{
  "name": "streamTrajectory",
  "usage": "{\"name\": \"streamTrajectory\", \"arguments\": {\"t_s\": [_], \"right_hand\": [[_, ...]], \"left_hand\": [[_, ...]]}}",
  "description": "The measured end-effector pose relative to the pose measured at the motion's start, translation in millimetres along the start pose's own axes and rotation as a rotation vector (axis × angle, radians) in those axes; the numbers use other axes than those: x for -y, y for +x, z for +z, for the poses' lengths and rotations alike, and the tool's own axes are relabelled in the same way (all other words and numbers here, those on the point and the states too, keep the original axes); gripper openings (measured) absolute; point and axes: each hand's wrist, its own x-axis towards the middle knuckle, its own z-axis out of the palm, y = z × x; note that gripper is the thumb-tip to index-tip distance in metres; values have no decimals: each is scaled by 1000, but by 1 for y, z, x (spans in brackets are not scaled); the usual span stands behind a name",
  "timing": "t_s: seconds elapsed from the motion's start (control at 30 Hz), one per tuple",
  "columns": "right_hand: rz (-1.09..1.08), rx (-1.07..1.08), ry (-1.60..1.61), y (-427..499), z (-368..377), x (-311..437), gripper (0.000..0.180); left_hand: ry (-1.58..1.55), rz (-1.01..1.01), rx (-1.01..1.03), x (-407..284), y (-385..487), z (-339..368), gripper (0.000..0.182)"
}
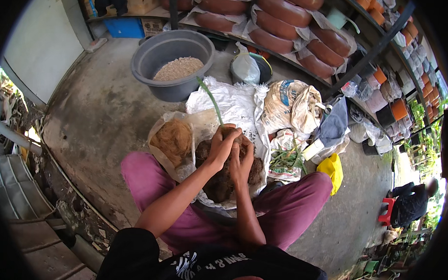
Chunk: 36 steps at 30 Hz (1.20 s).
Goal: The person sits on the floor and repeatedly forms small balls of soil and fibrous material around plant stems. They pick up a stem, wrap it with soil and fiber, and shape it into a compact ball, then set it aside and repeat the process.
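My left hand [221, 145] and my right hand [243, 157] meet in front of me, fingers wrapped around a brown fibrous clump [229, 132] at the base of a plant. From it a long green stem or leaf [212, 99] rises, leaning up and left. The fingers cover most of the clump. Directly beneath lies dark brown fibrous potting material [215, 186] on a white woven sack [234, 99]. To the left, a plastic bag holds light-brown fibre [174, 140], resembling coconut fibre. Cut green leaves [286, 159] lie on another sack to the right.
A large grey tub [170, 92] with pale chips [180, 69] stands ahead, beside a black bucket [266, 69] holding a plastic bag. Brown pots [278, 27] fill the shelves behind. A bulky sack [284, 105] and yellow bag [331, 171] sit right. A person [410, 204] sits farther right.
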Motion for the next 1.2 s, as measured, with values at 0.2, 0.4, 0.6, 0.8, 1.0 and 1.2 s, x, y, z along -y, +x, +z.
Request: {"name": "streamTrajectory", "arguments": {"t_s": [0.2, 0.4, 0.6, 0.8, 1.0, 1.2], "right_hand": [[-29, 46, 61, 14, -17, 10, 34], [-14, 60, 43, 12, -16, 17, 20], [-81, 53, -10, 9, -14, 11, 22], [-82, 60, 1, 5, -6, 10, 26], [-32, 83, -11, 6, -3, 7, 34], [-44, 121, -3, 9, -7, 14, 40]], "left_hand": [[-3, -170, 266, -7, 7, -9, 30], [-129, -278, 265, -16, 4, -8, 25], [-143, -190, 220, -9, 9, -12, 13], [-60, -53, 190, -12, 12, -13, 7], [-40, -113, 20, -7, 14, -10, 20], [16, -150, 13, 1, 11, -15, 27]]}}
